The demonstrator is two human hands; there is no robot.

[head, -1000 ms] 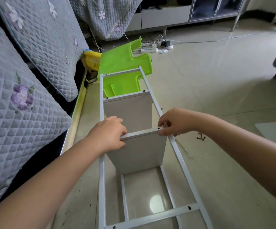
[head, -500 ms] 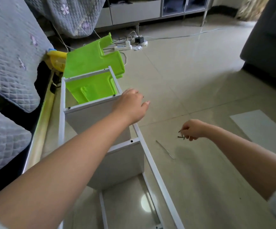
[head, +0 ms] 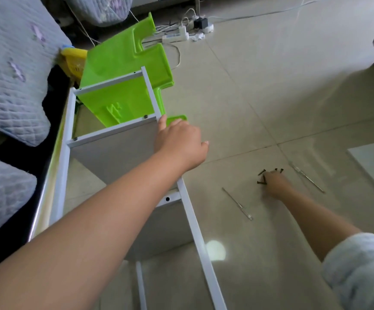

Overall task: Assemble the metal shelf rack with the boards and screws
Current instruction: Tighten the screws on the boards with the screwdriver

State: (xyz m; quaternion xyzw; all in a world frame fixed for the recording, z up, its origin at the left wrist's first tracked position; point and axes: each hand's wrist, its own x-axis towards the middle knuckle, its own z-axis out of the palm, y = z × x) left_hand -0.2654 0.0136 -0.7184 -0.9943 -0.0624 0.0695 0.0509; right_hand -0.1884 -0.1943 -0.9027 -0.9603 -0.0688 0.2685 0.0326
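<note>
Screws (head: 268,175) lie on floor (head: 271,97) right of rack (head: 190,218).

White metal rack frame (head: 190,220) with pale grey boards (head: 114,157). Black screws (head: 262,175) on glossy beige floor tiles (head: 259,97). Bright lime-green plastic piece (head: 123,63), yellow basket (head: 74,60) beside it. Grey quilted cushions (head: 9,70), purple flower pattern. White power strip (head: 174,36).

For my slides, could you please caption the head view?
Left hand steadies the white rack while right hand reaches the black screws on the floor.
</note>
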